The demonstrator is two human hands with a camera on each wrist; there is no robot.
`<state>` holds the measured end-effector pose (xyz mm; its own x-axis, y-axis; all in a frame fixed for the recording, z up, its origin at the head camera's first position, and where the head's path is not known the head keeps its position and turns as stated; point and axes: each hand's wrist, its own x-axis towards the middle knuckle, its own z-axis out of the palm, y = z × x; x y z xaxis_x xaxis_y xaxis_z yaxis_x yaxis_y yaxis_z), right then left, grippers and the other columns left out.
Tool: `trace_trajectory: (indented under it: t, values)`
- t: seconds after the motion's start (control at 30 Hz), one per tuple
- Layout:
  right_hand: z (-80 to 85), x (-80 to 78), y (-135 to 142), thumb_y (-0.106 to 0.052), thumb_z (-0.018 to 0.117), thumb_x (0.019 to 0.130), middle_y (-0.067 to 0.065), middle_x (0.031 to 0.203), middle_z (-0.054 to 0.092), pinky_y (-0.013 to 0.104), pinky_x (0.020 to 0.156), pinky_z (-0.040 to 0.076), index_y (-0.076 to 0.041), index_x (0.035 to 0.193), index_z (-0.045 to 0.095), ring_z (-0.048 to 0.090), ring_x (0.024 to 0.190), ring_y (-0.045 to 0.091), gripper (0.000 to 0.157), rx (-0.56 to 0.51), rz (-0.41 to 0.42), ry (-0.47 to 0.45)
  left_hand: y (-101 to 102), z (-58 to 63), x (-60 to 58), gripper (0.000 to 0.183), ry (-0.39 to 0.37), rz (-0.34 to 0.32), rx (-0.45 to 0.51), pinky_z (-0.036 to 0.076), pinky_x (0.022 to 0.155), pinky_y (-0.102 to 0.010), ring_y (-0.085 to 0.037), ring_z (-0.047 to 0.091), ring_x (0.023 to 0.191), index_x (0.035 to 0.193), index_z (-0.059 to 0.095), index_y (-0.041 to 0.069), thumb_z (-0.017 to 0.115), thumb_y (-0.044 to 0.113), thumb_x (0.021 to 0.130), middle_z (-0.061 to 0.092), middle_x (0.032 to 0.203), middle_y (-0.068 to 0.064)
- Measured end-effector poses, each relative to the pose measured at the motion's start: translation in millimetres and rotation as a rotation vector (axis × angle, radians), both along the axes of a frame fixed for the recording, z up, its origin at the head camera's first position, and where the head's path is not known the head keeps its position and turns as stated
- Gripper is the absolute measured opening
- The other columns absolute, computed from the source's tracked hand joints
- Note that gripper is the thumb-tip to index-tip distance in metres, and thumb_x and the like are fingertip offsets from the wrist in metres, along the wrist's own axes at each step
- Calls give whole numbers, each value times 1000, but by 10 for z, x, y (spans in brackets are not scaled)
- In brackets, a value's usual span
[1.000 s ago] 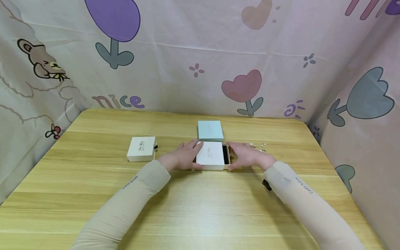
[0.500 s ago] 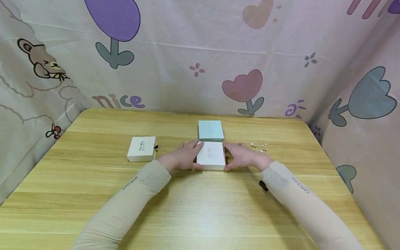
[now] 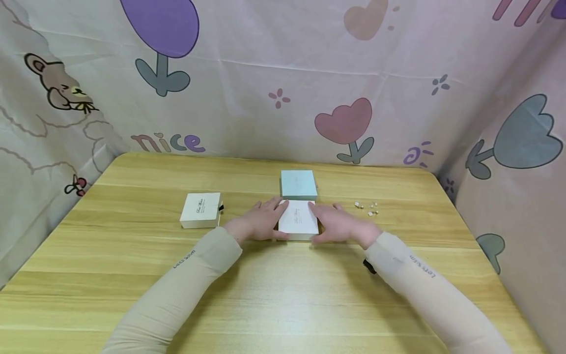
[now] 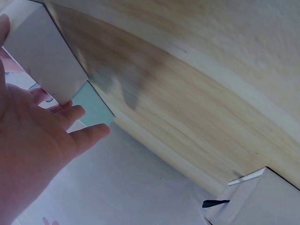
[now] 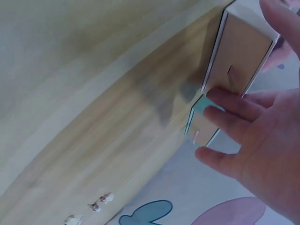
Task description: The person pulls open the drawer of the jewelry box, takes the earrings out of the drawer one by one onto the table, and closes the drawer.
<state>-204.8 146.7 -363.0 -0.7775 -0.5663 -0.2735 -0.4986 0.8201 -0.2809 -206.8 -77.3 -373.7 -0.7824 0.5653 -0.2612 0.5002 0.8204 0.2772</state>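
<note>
Patterned backdrop (image 3: 247,118): we see pale cloth behind and beside the table, printed with tulips, a bear and the word "nice".
Wooden table (image 3: 283,305): we find light, grainy wood under all three boxes.
Sleeves: we see a beige left sleeve (image 3: 177,290) and right sleeve (image 3: 429,290) reaching in from the near side, both lettered.
Left hand (image 3: 261,221): it grips the left end of the middle white box, thumb at the near side and fingers toward the far side, spread only as wide as the box.
Right hand (image 3: 340,225): it holds the right end in much the same way, thumb near, forefinger at the far top corner, the other fingers splayed.
Middle white box (image 3: 298,219): we see it flat on the table between the hands, small print on top; from the right wrist, its tan end sits within the white shell.
Left white box (image 3: 200,210): it lies well apart, beyond the left forearm, print on its lid.
Light-blue box (image 3: 298,184): just behind the middle one; we cannot tell whether they touch.
Small jewellery (image 3: 371,209): we see white and gold pieces scattered beyond the right hand.
Black tab (image 3: 221,208): it sticks out from the left white box's right side.
</note>
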Motion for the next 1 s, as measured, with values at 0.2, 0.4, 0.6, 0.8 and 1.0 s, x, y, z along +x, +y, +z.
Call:
trace_trajectory:
  t: [0.2,0.4,0.6,0.8,1.0]
  values:
    - [-22,79,5,-46,70,79,22,147,34,62,109,20,2,147,23,32,136,35,95,66,-11,95,36,3,11,93,6,-7,-6,17,113,-57,-29,15,145,151,14,6,58,55,85,12,156,-15]
    - [-66,129,72,-47,66,83,23,152,23,62,109,19,-1,148,22,23,141,36,91,84,-18,162,101,10,23,92,28,-24,-20,18,113,-56,-28,14,145,150,14,6,56,56,86,14,156,-15]
    - [-80,198,128,-50,61,85,22,154,17,65,108,16,-5,149,21,21,142,39,88,67,2,190,209,19,49,91,34,-26,-37,18,114,-54,-26,14,145,151,14,6,55,56,86,14,157,-13]
    - [-95,261,145,-60,55,85,21,155,14,66,109,12,-9,150,20,18,143,36,90,106,8,205,276,27,71,91,35,-13,-60,15,115,-53,-29,9,146,151,12,8,53,58,87,8,158,-13]
    - [-119,272,198,-58,52,87,20,155,18,65,110,12,-8,149,22,20,143,35,85,121,1,237,267,15,77,93,38,-18,-70,15,115,-53,-30,6,146,151,7,9,51,60,87,3,159,-13]
